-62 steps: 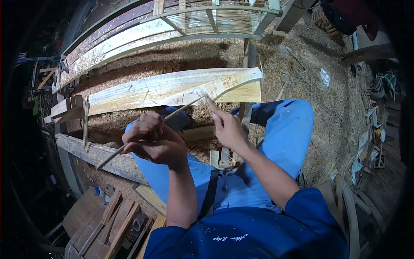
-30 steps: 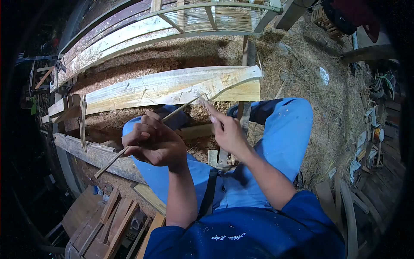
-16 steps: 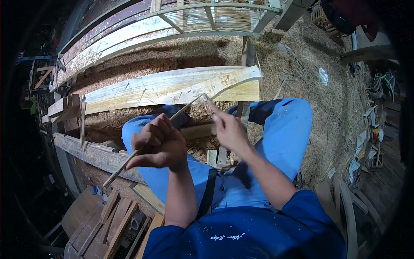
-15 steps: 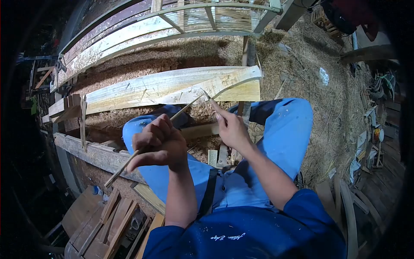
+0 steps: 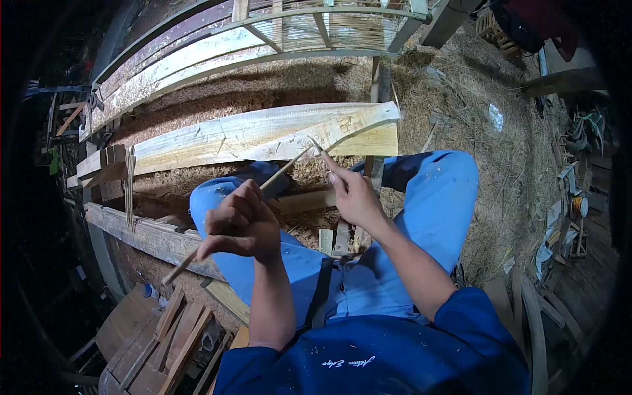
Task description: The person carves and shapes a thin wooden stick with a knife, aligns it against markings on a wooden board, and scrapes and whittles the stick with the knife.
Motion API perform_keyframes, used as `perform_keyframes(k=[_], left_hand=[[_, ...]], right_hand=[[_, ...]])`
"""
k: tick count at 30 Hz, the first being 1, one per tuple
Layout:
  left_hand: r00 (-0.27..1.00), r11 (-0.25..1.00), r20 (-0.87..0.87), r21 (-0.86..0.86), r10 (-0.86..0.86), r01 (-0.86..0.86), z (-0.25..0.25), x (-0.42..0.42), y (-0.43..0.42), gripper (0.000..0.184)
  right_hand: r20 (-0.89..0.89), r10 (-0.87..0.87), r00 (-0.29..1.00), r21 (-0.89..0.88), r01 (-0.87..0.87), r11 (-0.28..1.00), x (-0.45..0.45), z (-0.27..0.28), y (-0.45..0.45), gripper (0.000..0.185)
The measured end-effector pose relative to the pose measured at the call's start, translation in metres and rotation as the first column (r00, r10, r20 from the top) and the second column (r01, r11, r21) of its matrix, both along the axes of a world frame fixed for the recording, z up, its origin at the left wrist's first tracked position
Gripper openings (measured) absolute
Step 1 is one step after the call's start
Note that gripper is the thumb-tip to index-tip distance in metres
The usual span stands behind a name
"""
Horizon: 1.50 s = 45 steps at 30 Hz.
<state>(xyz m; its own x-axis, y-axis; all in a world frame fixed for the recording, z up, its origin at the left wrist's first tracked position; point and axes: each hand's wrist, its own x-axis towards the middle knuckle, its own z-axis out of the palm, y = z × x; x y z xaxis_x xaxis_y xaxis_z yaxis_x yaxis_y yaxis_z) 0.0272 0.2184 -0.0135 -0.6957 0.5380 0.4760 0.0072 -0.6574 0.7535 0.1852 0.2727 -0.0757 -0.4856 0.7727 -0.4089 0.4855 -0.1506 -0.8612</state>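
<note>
My left hand (image 5: 242, 227) is curled around a thin wooden stick (image 5: 285, 168), its thumb pointing out to the left. The stick slants from the lower left, where its end is blurred, up to the tip of my right hand's tool. My right hand (image 5: 359, 203) grips what looks like a small knife (image 5: 314, 143), with the index finger stretched along it; most of it is hidden by the fingers. The narrow point of the knife meets or crosses the stick's upper end; I cannot tell whether they touch. Both hands are above my lap.
A long pale plank (image 5: 243, 135) with shavings on it lies in front of my knees. Thin sticks (image 5: 130, 191) lean by a wooden beam (image 5: 151, 232) at the left. Beyond is a slatted wooden frame (image 5: 316, 29). Scrap wood (image 5: 174, 336) lies lower left; straw (image 5: 487, 171) covers the ground at right.
My left hand has turned slightly and its fingers have loosened somewhat around the stick, whose lower end now blurs. The right hand has barely moved.
</note>
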Motion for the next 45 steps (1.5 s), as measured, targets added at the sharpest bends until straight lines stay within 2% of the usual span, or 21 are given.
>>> perform_keyframes(k=[1,5,7,8,11,13,15,16,18,23,25,27,29,31,32,34,36,39,41,43,45], left_hand=[[1.0,1.0,-0.001,0.003,-0.002,0.002,-0.001,0.0,-0.001,0.073],[1.0,1.0,-0.006,-0.015,-0.01,0.01,-0.002,0.001,-0.007,0.075],[0.999,0.999,0.035,0.036,-0.037,0.036,-0.005,-0.002,-0.007,0.074],[0.999,0.999,0.035,0.039,-0.037,0.036,-0.006,-0.003,-0.007,0.074],[0.999,0.998,0.028,0.04,-0.04,0.038,-0.009,-0.004,-0.01,0.074],[0.997,0.996,0.045,0.065,-0.069,0.066,-0.008,-0.008,-0.011,0.073],[0.995,0.992,0.02,0.074,-0.102,0.101,-0.007,-0.01,-0.01,0.073],[0.992,0.99,-0.004,0.068,-0.127,0.127,-0.008,-0.009,-0.01,0.072],[0.993,0.992,0.003,0.058,-0.114,0.114,-0.008,-0.011,-0.009,0.072],[0.993,0.991,0.053,0.082,-0.11,0.105,-0.01,-0.017,-0.013,0.073],[0.993,0.992,0.016,0.057,-0.118,0.116,-0.01,-0.016,-0.015,0.073],[0.993,0.992,-0.001,0.051,-0.115,0.115,-0.011,-0.013,-0.018,0.074],[0.992,0.99,-0.02,0.075,-0.121,0.122,-0.012,-0.012,-0.011,0.074],[0.988,0.983,-0.009,0.094,-0.156,0.156,-0.011,-0.012,-0.01,0.075],[0.99,0.987,-0.007,0.073,-0.141,0.141,-0.011,-0.012,-0.013,0.075],[0.992,0.991,-0.021,0.055,-0.125,0.126,-0.01,-0.013,-0.014,0.075],[0.994,0.994,-0.042,0.033,-0.105,0.106,-0.01,-0.013,-0.013,0.074],[0.994,0.991,0.011,0.076,-0.113,0.112,-0.011,-0.013,-0.013,0.074],[0.995,0.993,0.006,0.061,-0.097,0.097,-0.01,-0.01,-0.013,0.074],[0.996,0.994,0.001,0.06,-0.087,0.087,-0.009,-0.009,-0.011,0.073],[0.993,0.993,-0.039,0.033,-0.112,0.113,-0.009,-0.007,-0.01,0.072]], right_hand=[[-0.076,-0.028,0.997,0.11,0.037,0.993,-0.001,-0.005,-0.004,0.048],[-0.196,-0.018,0.981,0.192,0.056,0.98,0.0,0.002,-0.011,0.047],[0.101,0.064,0.993,-0.157,-0.048,0.986,0.002,0.018,0.007,0.046],[-0.059,0.017,0.998,-0.028,-0.019,0.999,0.003,-0.001,-0.003,0.046],[-0.142,0.019,0.99,0.045,-0.013,0.999,0.001,0.007,-0.01,0.046],[0.152,0.1,0.983,-0.121,-0.082,0.989,0.003,0.006,0.008,0.049],[-0.18,0.007,0.984,0.231,0.035,0.972,-0.002,-0.006,-0.003,0.05],[-0.176,0.007,0.984,0.232,0.035,0.972,0.0,-0.003,-0.004,0.05],[-0.134,0.016,0.991,-0.005,-0.017,1.0,0.001,0.011,-0.007,0.047],[-0.036,0.052,0.998,0.012,-0.051,0.999,-0.001,0.008,-0.007,0.049],[-0.149,0.015,0.989,0.038,-0.009,0.999,0.002,0.005,-0.012,0.05],[0.116,0.082,0.99,-0.1,-0.07,0.992,0.005,0.005,0.002,0.049],[-0.074,0.036,0.997,0.178,-0.022,0.984,0.003,-0.008,-0.011,0.05],[-0.015,0.092,0.996,-0.013,-0.092,0.996,0.0,0.021,-0.01,0.049],[-0.179,-0.031,0.983,0.265,0.079,0.961,-0.003,-0.008,-0.019,0.048],[0.023,0.033,0.999,-0.051,-0.032,0.998,0.001,-0.006,-0.002,0.046],[0.01,0.069,0.998,-0.064,-0.068,0.996,0.0,0.011,-0.002,0.047],[-0.258,0.013,0.966,0.272,0.059,0.961,-0.005,-0.001,-0.015,0.049],[0.128,0.102,0.986,-0.114,-0.087,0.99,0.003,0.0,0.003,0.049],[0.149,0.118,0.982,-0.224,-0.083,0.971,-0.002,0.013,0.001,0.048],[0.007,0.035,0.999,-0.094,-0.035,0.995,-0.001,0.006,-0.01,0.047]])
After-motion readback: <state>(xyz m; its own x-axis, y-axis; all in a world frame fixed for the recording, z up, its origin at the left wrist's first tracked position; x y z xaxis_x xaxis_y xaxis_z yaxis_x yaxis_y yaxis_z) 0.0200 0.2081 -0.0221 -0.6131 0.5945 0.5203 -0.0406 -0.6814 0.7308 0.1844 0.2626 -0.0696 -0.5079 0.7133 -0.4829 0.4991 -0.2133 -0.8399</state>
